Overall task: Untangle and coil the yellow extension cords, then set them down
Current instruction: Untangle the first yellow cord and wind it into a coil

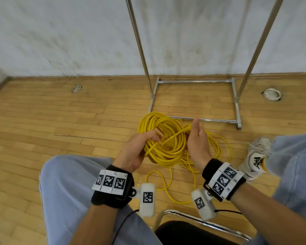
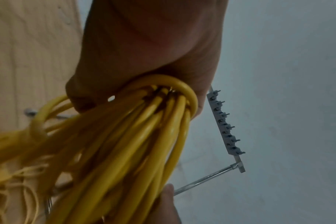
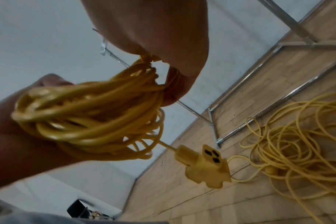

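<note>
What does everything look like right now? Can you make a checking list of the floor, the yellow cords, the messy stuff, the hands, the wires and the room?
Surface: wooden floor, scuffed.
Job's things: coiled yellow cord held up between both hands; its socket end dangles free; loose yellow cord lies tangled on the floor.
Clutter: two tape rolls on the floor.
Hands: left hand grips the coil; right hand holds its other side.
Cables: thin black wires from the wrist cameras.
Surroundings: metal rack, white wall, chair, white shoe.

Bare room, wood parquet floor [image 1: 60,121], white wall [image 1: 60,32], metal rack [image 1: 194,82]
</note>
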